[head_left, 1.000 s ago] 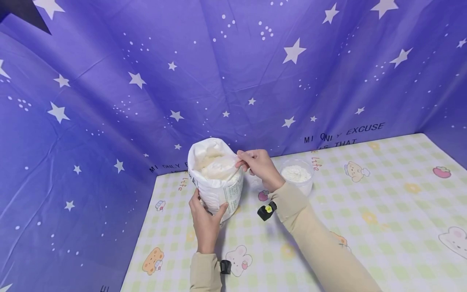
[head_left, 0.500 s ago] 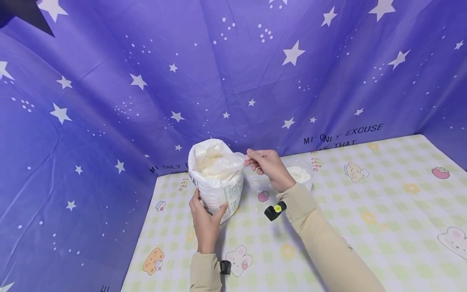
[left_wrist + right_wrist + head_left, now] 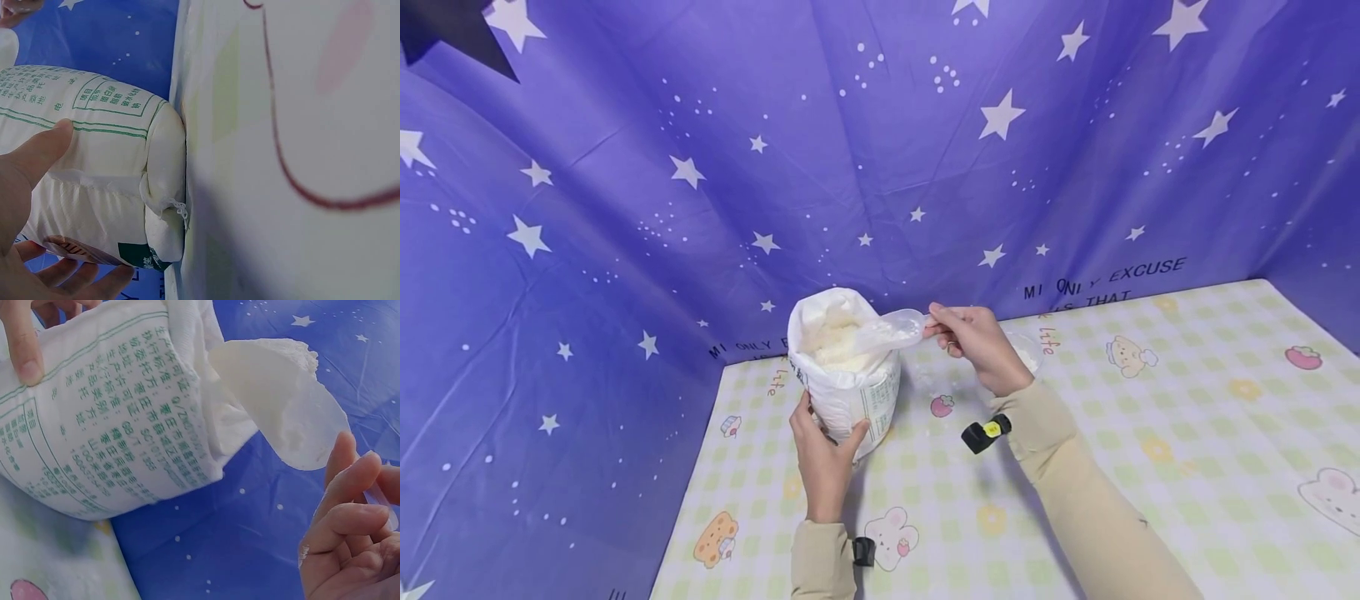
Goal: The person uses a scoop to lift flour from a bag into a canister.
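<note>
An opened white bag of flour (image 3: 850, 408) with green print stands upright, its top rolled back and pale powder showing inside. My left hand (image 3: 825, 458) grips its lower side, thumb on the front and fingers round the left; the left wrist view shows this thumb (image 3: 47, 147) against the print. With my right hand (image 3: 977, 346) I pinch the handle of a translucent plastic scoop (image 3: 895, 331), which hangs at the bag's right rim. White powder (image 3: 300, 353) lies heaped in the scoop in the right wrist view. Behind my right hand is a clear tub (image 3: 1030, 346), mostly hidden.
A checked tablecloth (image 3: 1187, 400) with cartoon prints covers the table, and some white powder is scattered on it between bag and tub. A purple star-patterned curtain (image 3: 880, 150) rises directly behind the table's back edge.
My right hand has moved right, drawing the scoop up and out over the bag's rim. It now covers more of the tub. The left hand and bag have stayed put.
</note>
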Demonstrator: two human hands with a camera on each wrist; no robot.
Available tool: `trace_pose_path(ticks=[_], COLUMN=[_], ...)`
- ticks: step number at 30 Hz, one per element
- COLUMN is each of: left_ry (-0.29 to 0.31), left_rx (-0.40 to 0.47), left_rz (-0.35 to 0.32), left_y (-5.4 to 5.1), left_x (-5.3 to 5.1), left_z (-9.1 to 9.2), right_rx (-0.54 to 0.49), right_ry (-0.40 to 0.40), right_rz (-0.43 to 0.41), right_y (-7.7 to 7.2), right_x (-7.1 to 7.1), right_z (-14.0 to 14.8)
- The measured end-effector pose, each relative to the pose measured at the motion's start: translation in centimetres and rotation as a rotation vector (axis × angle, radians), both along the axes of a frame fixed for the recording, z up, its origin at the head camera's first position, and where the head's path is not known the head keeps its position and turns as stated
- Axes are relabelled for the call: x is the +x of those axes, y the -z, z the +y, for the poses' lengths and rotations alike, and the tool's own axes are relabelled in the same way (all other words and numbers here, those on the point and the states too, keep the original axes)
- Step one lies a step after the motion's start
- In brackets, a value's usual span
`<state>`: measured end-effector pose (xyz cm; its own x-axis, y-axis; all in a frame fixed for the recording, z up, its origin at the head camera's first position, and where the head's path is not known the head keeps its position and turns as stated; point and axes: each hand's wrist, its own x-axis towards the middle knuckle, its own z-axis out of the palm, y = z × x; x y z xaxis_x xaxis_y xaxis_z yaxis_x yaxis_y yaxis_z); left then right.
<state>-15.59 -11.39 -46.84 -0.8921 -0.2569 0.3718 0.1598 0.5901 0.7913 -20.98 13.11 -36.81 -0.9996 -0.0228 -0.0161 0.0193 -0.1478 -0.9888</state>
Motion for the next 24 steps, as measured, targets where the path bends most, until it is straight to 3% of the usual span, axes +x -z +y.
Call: trace_pose_path(ticks=[11,24], left_ry=[0.001,0.0], left_rx=[-0.004,0.006], left_rz=[-0.014,-0.022], left_y=[0.2,0.1], left_x=[-0.1,-0.2], left_z=[0.0,-0.1], right_rx=[0.025,-0.042], right_ry=[0.014,0.042], right_rz=[0.019,0.011], right_y=[0.0,0.0], right_x=[0.9,2.0], right_z=[2.5,5.8])
